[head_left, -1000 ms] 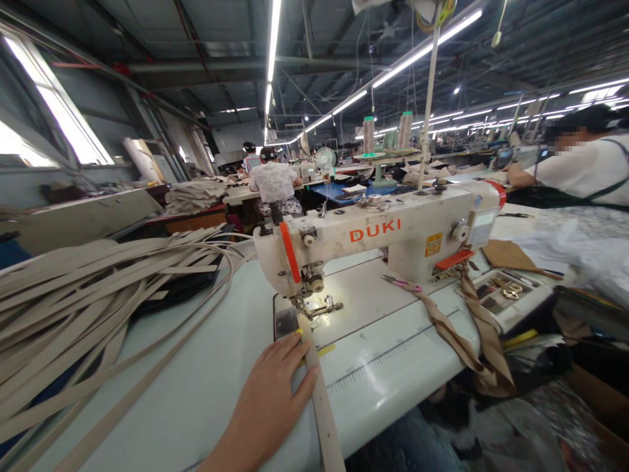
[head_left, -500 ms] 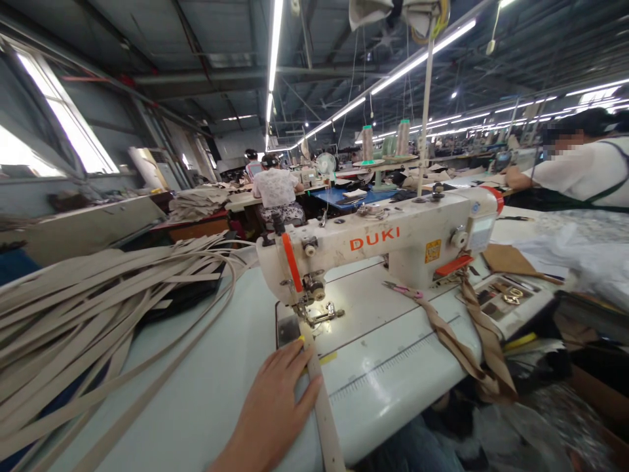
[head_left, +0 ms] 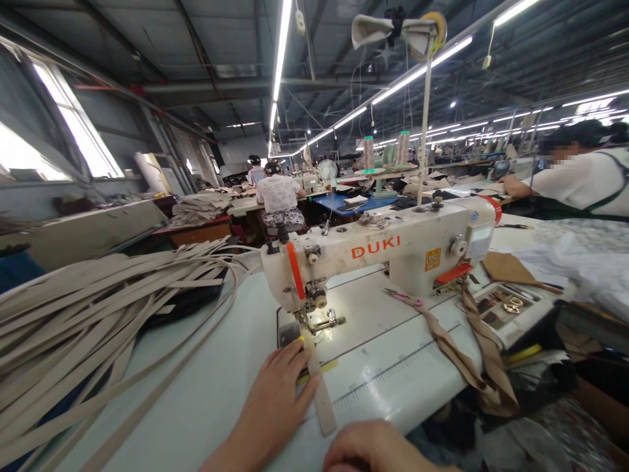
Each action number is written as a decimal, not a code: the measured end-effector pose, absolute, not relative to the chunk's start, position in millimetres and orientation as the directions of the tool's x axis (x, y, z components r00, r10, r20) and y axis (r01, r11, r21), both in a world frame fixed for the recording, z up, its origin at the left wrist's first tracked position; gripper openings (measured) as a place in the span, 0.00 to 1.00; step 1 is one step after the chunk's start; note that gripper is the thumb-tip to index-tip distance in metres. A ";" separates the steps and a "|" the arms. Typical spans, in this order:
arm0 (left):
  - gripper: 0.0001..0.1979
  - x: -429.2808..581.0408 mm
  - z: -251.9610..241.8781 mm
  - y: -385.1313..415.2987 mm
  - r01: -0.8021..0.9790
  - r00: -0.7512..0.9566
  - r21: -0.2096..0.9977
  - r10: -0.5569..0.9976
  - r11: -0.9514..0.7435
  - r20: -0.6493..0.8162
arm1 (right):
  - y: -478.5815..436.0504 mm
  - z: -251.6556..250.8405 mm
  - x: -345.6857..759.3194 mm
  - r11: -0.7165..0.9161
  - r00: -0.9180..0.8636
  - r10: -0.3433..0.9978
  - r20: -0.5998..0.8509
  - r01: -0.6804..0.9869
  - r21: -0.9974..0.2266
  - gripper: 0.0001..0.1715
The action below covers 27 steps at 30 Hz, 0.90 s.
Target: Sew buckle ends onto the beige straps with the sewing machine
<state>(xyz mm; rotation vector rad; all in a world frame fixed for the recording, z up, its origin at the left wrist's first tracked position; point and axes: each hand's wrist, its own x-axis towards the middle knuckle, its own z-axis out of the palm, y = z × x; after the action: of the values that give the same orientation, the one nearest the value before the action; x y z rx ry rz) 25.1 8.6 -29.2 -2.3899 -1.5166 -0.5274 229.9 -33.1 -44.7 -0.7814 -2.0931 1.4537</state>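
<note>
L hand (head_left: pixel 275 396) unclenched, pressing strip (head_left: pixel 323 406) at its R; strip's long axis approx. fore-aft. R hand (head_left: pixel 378 449) near strip's near end, grip state: can't tell.

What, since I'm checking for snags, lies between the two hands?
The near end of the pale strap lies over the table between left hand and right hand, in the head view.

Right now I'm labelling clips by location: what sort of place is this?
Probably a sewing factory: a sewing machine stands in front, thread cones behind it, and strips lie heaped beside it.
</note>
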 end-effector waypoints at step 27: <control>0.16 13.3 -36.4 30.4 0.868 0.418 0.020 0.753 -0.496 0.507 | 69.6 -14.2 214.2 0.904 -0.863 0.398 0.310 0.427 0.027 0.14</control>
<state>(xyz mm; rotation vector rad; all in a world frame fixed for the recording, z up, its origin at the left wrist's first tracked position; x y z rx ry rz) 13.3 30.4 -36.4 -2.4291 -1.4191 -0.6771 214.2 69.6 -14.2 -0.6145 -2.7694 -0.1358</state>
